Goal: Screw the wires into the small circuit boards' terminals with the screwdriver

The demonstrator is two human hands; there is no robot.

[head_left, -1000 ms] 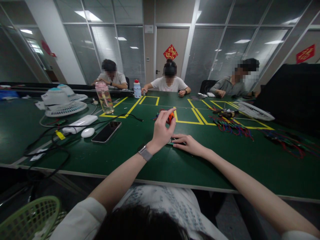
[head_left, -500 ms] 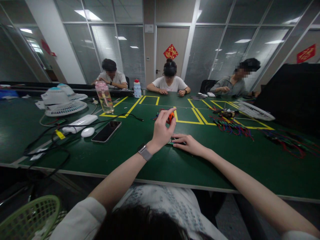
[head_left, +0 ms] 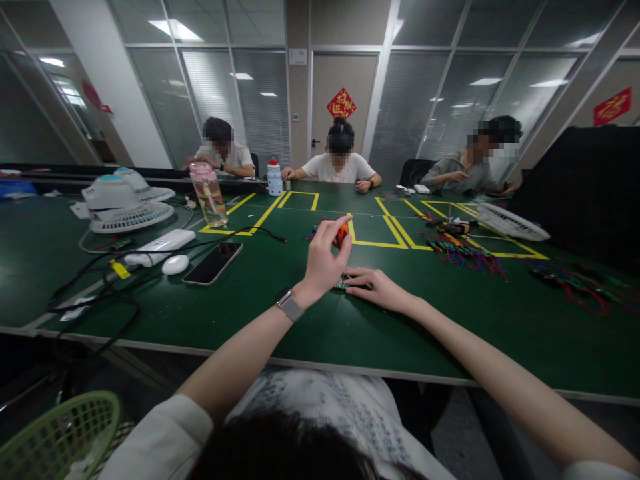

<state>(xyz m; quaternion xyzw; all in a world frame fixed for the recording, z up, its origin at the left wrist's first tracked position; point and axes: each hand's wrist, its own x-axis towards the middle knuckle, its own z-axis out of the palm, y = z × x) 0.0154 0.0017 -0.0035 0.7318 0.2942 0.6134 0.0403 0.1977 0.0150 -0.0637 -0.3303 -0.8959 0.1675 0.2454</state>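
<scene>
My left hand (head_left: 324, 257) is closed on the orange handle of a screwdriver (head_left: 342, 235), held upright with thumb and fingers around it. The screwdriver's thin dark shaft points down to a small green circuit board (head_left: 341, 287) lying on the table. From the right, my right hand (head_left: 380, 289) reaches in low, its fingers and thumb gripping the board's edge. Part of the board is hidden under those fingers. Behind my left hand, a bundle of coloured wires (head_left: 314, 231) is partly covered.
Left on the green table (head_left: 280, 320) are a phone (head_left: 214, 262), a white case (head_left: 175, 265), a power strip (head_left: 161, 247), cables, fans (head_left: 131, 203) and bottles (head_left: 209, 197). Wired boards (head_left: 457, 250) lie right. Three people sit opposite.
My hands, the screwdriver and the board look almost unmoved. Across the table, the middle person's hand has shifted toward a small cylinder beside the blue bottle.
</scene>
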